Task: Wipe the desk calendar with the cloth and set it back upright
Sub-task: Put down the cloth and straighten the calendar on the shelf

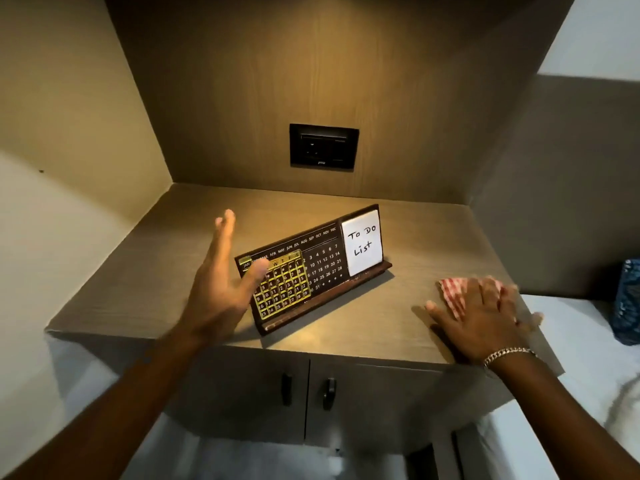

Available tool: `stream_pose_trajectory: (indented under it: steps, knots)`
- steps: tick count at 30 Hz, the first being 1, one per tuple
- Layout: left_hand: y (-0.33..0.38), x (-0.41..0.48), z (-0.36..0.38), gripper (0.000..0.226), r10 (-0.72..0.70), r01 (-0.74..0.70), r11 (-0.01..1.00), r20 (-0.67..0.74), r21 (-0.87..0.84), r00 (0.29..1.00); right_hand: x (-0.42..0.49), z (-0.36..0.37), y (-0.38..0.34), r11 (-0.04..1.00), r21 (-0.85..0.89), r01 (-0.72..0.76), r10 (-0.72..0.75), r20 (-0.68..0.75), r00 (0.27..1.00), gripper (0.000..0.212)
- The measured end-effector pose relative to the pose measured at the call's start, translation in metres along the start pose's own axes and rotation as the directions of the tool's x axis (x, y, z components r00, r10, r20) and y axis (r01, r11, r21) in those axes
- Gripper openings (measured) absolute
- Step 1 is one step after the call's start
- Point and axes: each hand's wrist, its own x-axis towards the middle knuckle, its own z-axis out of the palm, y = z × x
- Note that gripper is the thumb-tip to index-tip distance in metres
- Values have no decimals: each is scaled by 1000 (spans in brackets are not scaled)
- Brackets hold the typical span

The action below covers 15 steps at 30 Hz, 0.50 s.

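A dark wooden desk calendar [322,265] stands upright on the cabinet top [173,271], angled, with a gold date frame at its left and a white "To Do List" note at its right. My left hand [221,285] hovers just left of the calendar with fingers spread, its thumb in front of the gold frame, holding nothing. A red-and-white checked cloth [453,292] lies on the cabinet top at the right. My right hand [485,320] rests flat over the cloth, fingers apart and blurred; most of the cloth is hidden beneath it.
A black wall socket [323,145] sits in the wooden back panel above the surface. Two cabinet doors with dark handles [308,389] are below the front edge. A blue patterned object [628,299] stands at the far right on a white surface.
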Motion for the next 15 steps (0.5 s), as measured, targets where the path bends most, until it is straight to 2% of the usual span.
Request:
stream_pose_trajectory:
  steps: [2,3,5,7,9,12,13,15]
  knots:
    - [-1,-31,13,79,-165,143,972,-109,-188,980,1,-14,-19,980,164,111,-79,-189,979,103]
    - [1,-46,22,76,-247,205,935,-118,-288,962,4,-19,-32,934,306,187,-118,-230,966,95]
    - [5,-68,42,71,-386,315,835,-71,-451,920,9,-22,-63,763,603,233,-170,-161,972,78]
    - [9,-78,59,73,-473,407,762,-3,-504,881,15,-18,-91,579,808,112,-185,-3,983,65]
    - [12,-76,70,76,-506,435,724,15,-536,862,19,-8,-108,471,882,16,-188,83,979,54]
    - [10,-57,72,82,-522,440,697,22,-566,853,25,12,-118,410,912,23,-145,41,989,38]
    - [6,-48,71,83,-516,438,703,22,-561,856,27,14,-120,367,930,-1,-124,50,991,37]
    - [-7,-22,64,83,-492,430,718,38,-547,870,34,18,-123,359,933,-29,-90,66,994,41]
